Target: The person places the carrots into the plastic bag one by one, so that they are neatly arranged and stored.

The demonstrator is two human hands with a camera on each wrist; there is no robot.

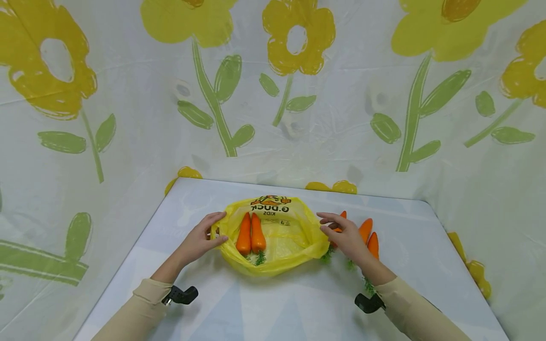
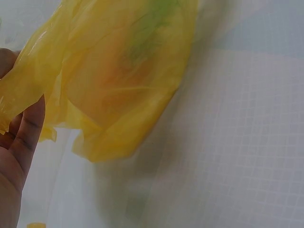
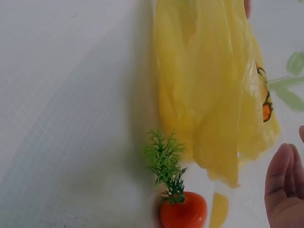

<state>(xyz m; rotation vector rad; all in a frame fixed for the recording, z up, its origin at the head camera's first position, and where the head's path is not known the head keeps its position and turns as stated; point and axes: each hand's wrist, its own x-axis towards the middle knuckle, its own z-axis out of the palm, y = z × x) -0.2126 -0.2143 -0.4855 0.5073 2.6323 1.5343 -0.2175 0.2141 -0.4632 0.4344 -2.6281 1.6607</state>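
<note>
A yellow plastic bag (image 1: pixel 275 270) with a duck print lies mouth up on the table. Two orange carrots with green tops are inside, a left carrot (image 1: pixel 244 237) and a right carrot (image 1: pixel 258 234). My left hand (image 1: pixel 201 237) holds the bag's left side, with the plastic between thumb and fingers in the left wrist view. Beside the bag's right edge, my right hand (image 1: pixel 346 237) has its fingers apart and holds nothing. Under and beyond it lie more carrots (image 1: pixel 366 229), partly hidden by the hand and forearm. One carrot (image 3: pixel 183 211) shows its leafy top in the right wrist view.
The pale table (image 1: pixel 239 312) has a raised back edge line against a flower-printed cloth (image 1: pixel 324 137), which hangs behind and at both sides. Black wrist camera mounts (image 1: pixel 184 295) sit on both forearms.
</note>
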